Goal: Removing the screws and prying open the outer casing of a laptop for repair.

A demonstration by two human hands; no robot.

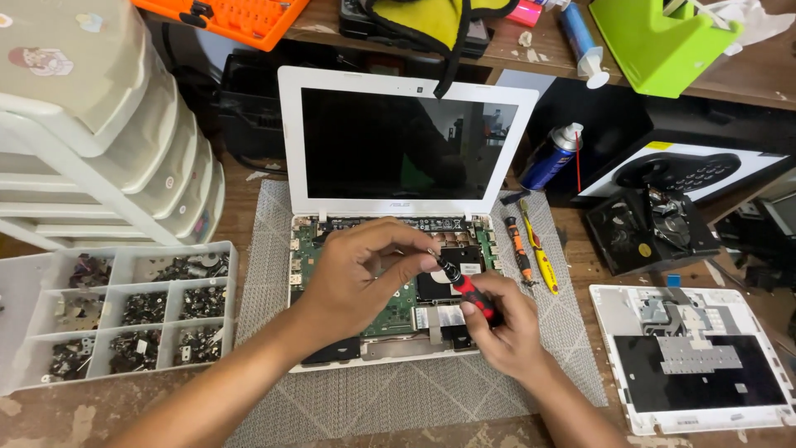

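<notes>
Evidently light and stiff, the screwdriver (467, 286) sat gripped by its red handle in the right hand (507, 328); the left hand (356, 278) pinched its tip above the fragile laptop board (398, 315).

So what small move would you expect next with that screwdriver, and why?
Probably lowering the tip onto a screw in the open laptop. The right hand holds the red-handled screwdriver tilted above the board, and the left hand's fingertips pinch its tip, as if seating a bit or screw.
</notes>
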